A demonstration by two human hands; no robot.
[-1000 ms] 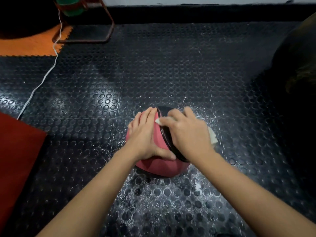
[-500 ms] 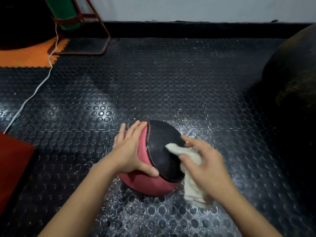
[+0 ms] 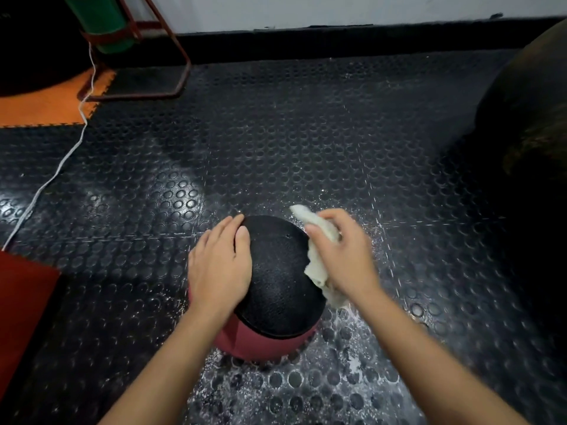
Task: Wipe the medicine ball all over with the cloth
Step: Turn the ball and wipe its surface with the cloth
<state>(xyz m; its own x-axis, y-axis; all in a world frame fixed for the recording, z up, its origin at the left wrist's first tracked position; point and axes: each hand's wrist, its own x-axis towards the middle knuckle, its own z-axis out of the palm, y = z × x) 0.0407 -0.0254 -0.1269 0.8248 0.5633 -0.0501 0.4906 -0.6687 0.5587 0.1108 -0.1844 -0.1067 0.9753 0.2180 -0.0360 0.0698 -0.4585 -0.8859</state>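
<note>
A black and pink medicine ball [image 3: 276, 286] sits on the studded black rubber floor [image 3: 276, 133], its black panel facing up. My left hand [image 3: 219, 265] lies flat on the ball's left side, fingers straight. My right hand [image 3: 343, 256] grips a white cloth [image 3: 316, 265] and presses it against the ball's right side. One end of the cloth sticks up past my fingers, the other hangs below my palm. White dust speckles the floor around the ball.
A large dark ball [image 3: 527, 124] fills the right edge. A red metal stand [image 3: 147, 56] holding a green cylinder [image 3: 104, 23] is at the back left on an orange mat [image 3: 46, 108]. A white cord [image 3: 58, 167] runs across the left floor. A red mat [image 3: 21, 317] lies at left.
The ball has turned so its black panel faces up. My right hand moved the cloth from the ball's front face up to its right side. My left hand shifted higher on the ball.
</note>
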